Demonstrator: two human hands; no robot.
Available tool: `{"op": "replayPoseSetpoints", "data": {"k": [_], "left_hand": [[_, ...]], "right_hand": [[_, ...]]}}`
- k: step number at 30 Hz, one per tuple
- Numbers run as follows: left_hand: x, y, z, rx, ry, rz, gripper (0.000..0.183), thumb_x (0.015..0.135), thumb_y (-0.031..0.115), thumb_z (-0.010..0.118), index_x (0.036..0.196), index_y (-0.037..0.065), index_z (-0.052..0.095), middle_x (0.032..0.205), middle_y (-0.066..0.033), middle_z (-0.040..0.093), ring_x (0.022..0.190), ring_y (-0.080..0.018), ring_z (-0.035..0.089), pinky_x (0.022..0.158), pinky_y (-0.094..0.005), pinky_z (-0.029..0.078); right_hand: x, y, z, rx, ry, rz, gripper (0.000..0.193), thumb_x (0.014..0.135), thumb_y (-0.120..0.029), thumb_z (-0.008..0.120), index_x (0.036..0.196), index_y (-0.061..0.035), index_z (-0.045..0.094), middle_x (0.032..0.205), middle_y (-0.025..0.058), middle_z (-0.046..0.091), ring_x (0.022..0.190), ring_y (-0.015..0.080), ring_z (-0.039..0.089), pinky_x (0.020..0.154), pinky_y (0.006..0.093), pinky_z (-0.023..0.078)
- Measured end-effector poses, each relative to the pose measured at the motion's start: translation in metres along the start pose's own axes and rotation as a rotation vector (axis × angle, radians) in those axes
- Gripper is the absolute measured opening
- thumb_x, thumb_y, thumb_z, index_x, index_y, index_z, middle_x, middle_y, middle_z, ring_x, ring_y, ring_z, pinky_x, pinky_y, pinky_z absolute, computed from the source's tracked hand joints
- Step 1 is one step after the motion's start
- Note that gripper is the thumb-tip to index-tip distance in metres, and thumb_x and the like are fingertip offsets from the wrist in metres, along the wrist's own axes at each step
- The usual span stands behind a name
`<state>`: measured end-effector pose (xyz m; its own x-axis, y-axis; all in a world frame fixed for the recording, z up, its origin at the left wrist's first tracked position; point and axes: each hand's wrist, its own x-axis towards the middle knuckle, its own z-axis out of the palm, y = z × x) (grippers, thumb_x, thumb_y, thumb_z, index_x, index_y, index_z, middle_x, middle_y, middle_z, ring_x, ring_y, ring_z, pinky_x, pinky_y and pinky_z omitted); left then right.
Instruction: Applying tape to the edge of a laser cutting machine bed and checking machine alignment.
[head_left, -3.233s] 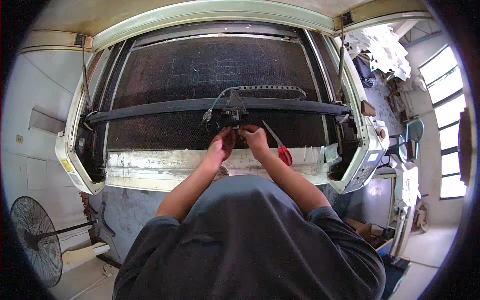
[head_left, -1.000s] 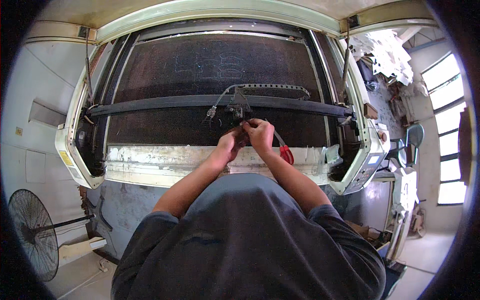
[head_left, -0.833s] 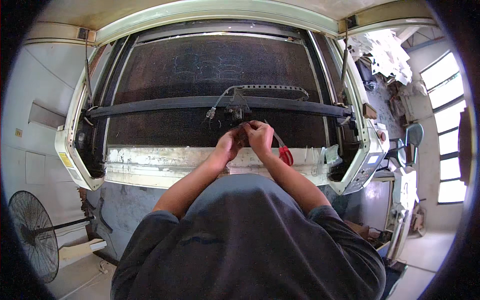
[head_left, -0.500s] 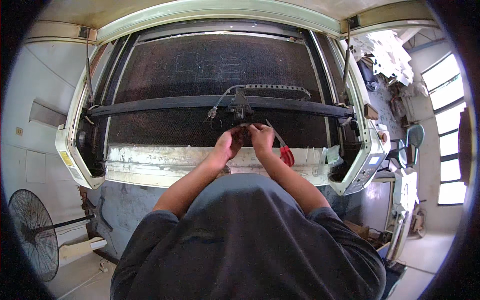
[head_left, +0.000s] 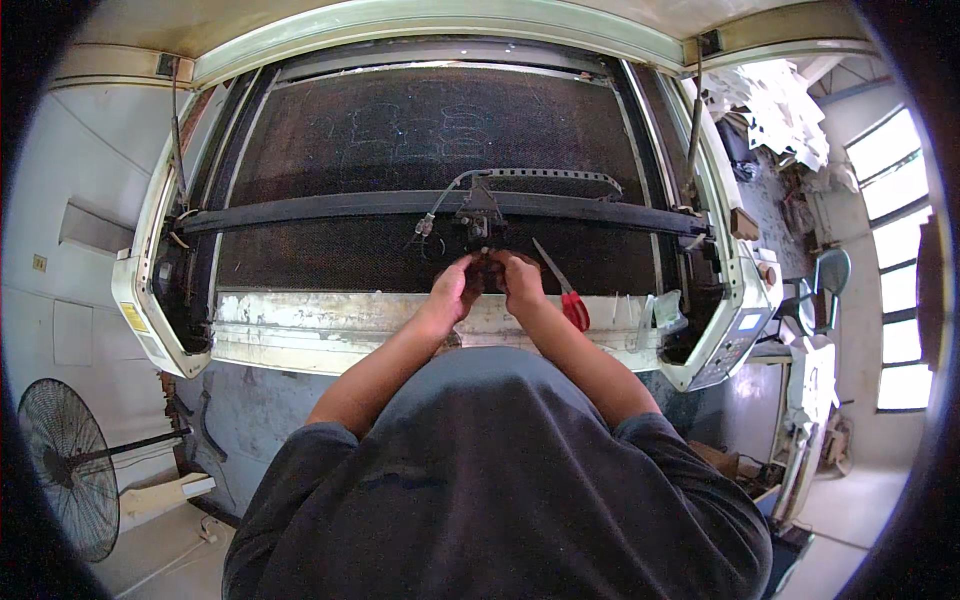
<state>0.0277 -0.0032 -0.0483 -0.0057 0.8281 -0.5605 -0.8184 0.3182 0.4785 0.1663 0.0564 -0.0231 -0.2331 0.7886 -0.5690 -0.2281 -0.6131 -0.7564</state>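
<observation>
My left hand (head_left: 455,290) and my right hand (head_left: 521,280) meet just in front of the dark carriage head (head_left: 480,216) on the machine's crossbar (head_left: 350,208). The fingers of both are bent inward and pinched close together at the head's lower front. Whatever sits between the fingertips is small and dark, and I cannot make it out. Beside the head, on its left, hangs a metal fitting (head_left: 425,225) with a hose. Right of my right hand lies a pair of red-handled scissors (head_left: 574,308), its blade over the dark mesh bed (head_left: 330,262).
A worn white front ledge (head_left: 300,318) runs beneath my forearms. On its right end rests a clear plastic bag (head_left: 668,311), near the control panel (head_left: 735,340). A raised lid (head_left: 440,22) spans above the bed. A floor fan (head_left: 68,470) stands at left.
My right hand's fingers have shifted slightly down and left, closer to the left hand's fingertips. The left hand stays nearly in place. Carriage head and scissors have not moved.
</observation>
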Motion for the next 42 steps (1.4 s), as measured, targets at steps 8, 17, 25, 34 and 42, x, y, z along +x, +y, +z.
{"op": "replayPoseSetpoints", "data": {"k": [8,17,25,34,42], "left_hand": [[0.005,-0.007,-0.006,0.101,-0.042,-0.007,0.024,0.108,0.029,0.056,0.106,0.015,0.075,0.094,-0.0007,0.079,0.082,-0.0163,0.073,0.067,-0.0312,0.054],[0.016,-0.008,-0.011,-0.159,-0.168,-0.175,0.03,0.109,0.032,0.051,0.105,0.012,0.074,0.095,-0.0054,0.078,0.086,-0.0248,0.073,0.078,-0.0404,0.056],[0.006,-0.008,0.0,-0.14,-0.22,-0.147,0.028,0.11,0.035,0.055,0.103,0.013,0.071,0.093,-0.0048,0.075,0.083,-0.0222,0.069,0.077,-0.0394,0.053],[0.026,-0.015,-0.024,-0.442,-0.099,-0.232,0.02,0.108,0.028,0.065,0.105,0.01,0.072,0.091,-0.0059,0.074,0.081,-0.023,0.069,0.078,-0.0434,0.058],[0.02,-0.026,-0.015,0.027,0.091,0.21,0.018,0.105,0.022,0.068,0.115,0.01,0.076,0.107,-0.0049,0.078,0.093,-0.0214,0.072,0.085,-0.0378,0.056]], "right_hand": [[0.023,0.001,-0.013,0.094,-0.236,0.282,0.022,0.103,-0.02,0.062,0.106,-0.0058,0.078,0.094,0.006,0.079,0.078,0.0203,0.069,0.069,0.0343,0.051],[0.033,-0.002,-0.019,0.0,-0.278,0.292,0.017,0.101,-0.027,0.07,0.1,-0.0123,0.078,0.091,0.0034,0.075,0.075,0.0197,0.066,0.067,0.0337,0.049],[0.008,-0.012,-0.021,-0.137,-0.155,0.104,0.011,0.097,-0.022,0.075,0.094,-0.0113,0.079,0.083,-0.0002,0.071,0.068,0.0154,0.059,0.06,0.0311,0.042],[0.004,-0.012,-0.028,-0.176,-0.061,-0.037,0.012,0.096,-0.016,0.072,0.098,-0.0068,0.079,0.077,0.0004,0.066,0.062,0.0117,0.053,0.055,0.0292,0.038],[-0.011,-0.018,-0.007,-0.294,-0.103,-0.209,0.019,0.097,-0.016,0.074,0.108,-0.0014,0.08,0.087,0.0006,0.072,0.072,0.0103,0.058,0.065,0.028,0.043]]}}
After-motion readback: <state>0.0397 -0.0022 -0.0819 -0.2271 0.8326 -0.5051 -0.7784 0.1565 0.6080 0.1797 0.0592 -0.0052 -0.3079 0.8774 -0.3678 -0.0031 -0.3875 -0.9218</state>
